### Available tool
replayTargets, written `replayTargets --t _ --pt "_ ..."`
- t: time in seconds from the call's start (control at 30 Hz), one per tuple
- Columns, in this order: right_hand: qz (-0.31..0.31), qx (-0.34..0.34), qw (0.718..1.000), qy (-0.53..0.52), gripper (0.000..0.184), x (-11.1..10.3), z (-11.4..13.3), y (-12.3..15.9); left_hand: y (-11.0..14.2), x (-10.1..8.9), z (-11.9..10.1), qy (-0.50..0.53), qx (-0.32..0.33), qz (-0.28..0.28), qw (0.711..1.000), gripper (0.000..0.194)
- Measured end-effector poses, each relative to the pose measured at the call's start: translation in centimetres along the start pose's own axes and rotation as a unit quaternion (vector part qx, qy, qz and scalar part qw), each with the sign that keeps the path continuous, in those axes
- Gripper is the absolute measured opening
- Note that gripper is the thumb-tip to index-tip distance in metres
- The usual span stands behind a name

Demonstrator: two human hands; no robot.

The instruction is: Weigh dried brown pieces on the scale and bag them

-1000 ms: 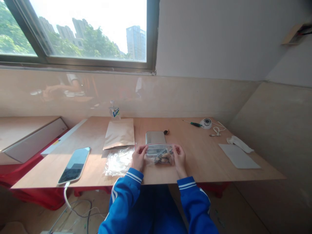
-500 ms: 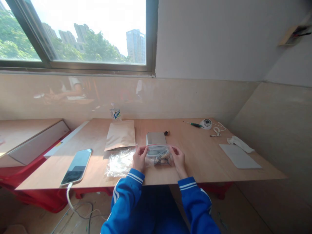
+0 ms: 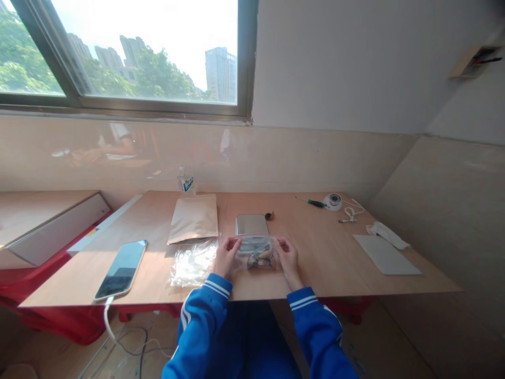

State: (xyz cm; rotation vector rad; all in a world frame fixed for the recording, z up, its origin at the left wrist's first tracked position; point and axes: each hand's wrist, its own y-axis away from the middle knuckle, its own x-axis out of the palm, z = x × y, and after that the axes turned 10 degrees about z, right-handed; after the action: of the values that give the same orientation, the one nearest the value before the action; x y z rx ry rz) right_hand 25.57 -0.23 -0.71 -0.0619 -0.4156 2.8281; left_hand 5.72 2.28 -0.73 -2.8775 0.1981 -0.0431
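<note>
Between my two hands is a clear zip bag with a reddish line along its top edge and several brown and dark pieces in its lower part. My left hand pinches the bag's upper left corner. On the other side, my right hand grips the upper right corner. Just beyond the bag lies a flat silver device like a small scale, its near part seen through the plastic. A small dark brown piece rests against its far right corner. Left of my left hand are clear plastic bags.
A brown paper pouch lies behind the clear bags, with a bottle past it. At left a phone is plugged in. To the right are a screwdriver, a dome camera, a white sheet and a white cloth.
Both hands keep their hold on the zip bag. Its contents look slightly shifted to the left, and the whole view has moved a little.
</note>
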Motion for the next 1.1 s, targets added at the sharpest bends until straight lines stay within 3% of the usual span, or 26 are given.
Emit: replayTargets --t 0.43,0.7,1.1 --pt "-0.038 0.006 0.999 -0.018 0.034 -0.3 0.1 0.0 0.3 0.1 -0.7 -0.037 0.01 0.006 0.999 0.031" --pt "0.014 0.015 0.999 -0.033 0.033 0.0 1.0 0.2 0.4 0.2 -0.8 -0.039 -0.009 0.051 0.998 0.032" --pt "-0.014 0.018 0.999 -0.039 0.032 0.1 1.0 0.1 0.5 0.3 -0.7 -0.063 -0.011 0.016 0.998 0.031"
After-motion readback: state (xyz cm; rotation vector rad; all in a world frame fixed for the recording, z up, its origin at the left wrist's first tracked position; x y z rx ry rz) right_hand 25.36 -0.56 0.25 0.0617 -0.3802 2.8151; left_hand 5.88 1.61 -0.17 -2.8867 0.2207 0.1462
